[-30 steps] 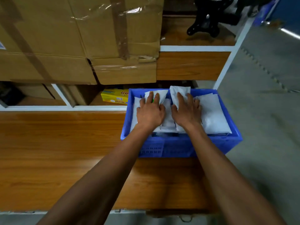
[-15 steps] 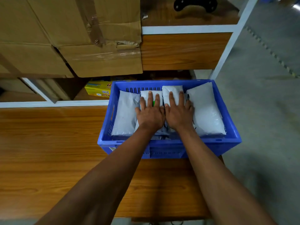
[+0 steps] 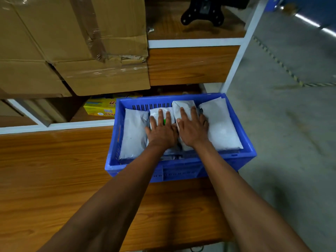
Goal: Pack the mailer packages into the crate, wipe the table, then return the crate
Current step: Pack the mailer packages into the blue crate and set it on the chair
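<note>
Mailer packages: four white padded packages lie side by side in the crate, long sides running front to back. The leftmost package [image 3: 133, 135] lies against the crate's left wall; the rightmost package [image 3: 221, 124] lies against the right wall. The two middle packages [image 3: 183, 108] sit between them, largely covered by the hands. A small green mark [image 3: 164, 122] shows between two fingers of the left hand.
Crate: the blue plastic crate [image 3: 181, 171] has slotted walls and stands on the right end of the table, its right side at or just over the table's right edge. Its far wall is near the shelf behind.
Left hand: the left hand [image 3: 162, 132] lies palm down on the second package from the left, fingers straight and slightly spread, pressing flat and gripping nothing.
Right hand: the right hand [image 3: 193, 130] lies palm down on the third package, fingers straight and spread, also gripping nothing. The two hands lie just beside each other, thumbs almost touching.
Table: the wood-grain table [image 3: 54, 179] carries the crate; both forearms reach across it.
Behind the table: a shelf with white frame bars [image 3: 196, 42] holds large taped cardboard boxes [image 3: 81, 42] at the left. A yellow printed carton [image 3: 101, 108] sits low behind the crate's left corner. A black bracket-like object [image 3: 201, 11] stands on the upper shelf board.
Floor: grey concrete floor [image 3: 291, 124] lies to the right of the table.
</note>
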{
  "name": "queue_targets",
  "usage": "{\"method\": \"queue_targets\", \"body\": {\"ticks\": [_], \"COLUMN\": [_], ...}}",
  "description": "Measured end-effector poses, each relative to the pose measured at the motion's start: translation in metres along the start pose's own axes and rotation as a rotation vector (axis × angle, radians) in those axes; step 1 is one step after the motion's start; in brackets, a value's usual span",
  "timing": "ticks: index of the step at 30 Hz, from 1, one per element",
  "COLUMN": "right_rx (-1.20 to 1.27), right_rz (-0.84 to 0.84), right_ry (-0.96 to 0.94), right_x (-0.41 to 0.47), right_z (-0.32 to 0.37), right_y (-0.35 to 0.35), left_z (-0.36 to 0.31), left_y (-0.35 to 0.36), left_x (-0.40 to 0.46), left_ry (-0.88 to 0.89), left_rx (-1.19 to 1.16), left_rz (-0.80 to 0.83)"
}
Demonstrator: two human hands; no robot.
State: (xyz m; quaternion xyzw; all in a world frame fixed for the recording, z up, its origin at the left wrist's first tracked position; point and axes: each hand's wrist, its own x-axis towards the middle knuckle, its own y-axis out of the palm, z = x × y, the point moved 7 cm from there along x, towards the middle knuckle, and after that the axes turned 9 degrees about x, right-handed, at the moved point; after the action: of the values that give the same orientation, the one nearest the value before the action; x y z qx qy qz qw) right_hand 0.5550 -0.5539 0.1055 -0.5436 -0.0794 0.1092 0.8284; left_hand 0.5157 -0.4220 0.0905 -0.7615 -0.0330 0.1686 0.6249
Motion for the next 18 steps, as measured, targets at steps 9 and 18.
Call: {"method": "queue_targets", "body": {"ticks": [9, 18], "right_rx": [-0.157, -0.146], "right_rz": [0.031, -0.047], "right_ry": [0.052, 0.061], "right_x": [-0.023, -0.019], "right_z": [-0.01, -0.045], "right_y": [-0.022, -0.06], "left_z": [-0.024, -0.031], "left_y": [-0.017, -0.041], "left_x": [-0.026, -0.024], "left_ry": [0.228, 0.191], "left_rx": [0.096, 0.069], "left_rz": [-0.069, -0.08]}}
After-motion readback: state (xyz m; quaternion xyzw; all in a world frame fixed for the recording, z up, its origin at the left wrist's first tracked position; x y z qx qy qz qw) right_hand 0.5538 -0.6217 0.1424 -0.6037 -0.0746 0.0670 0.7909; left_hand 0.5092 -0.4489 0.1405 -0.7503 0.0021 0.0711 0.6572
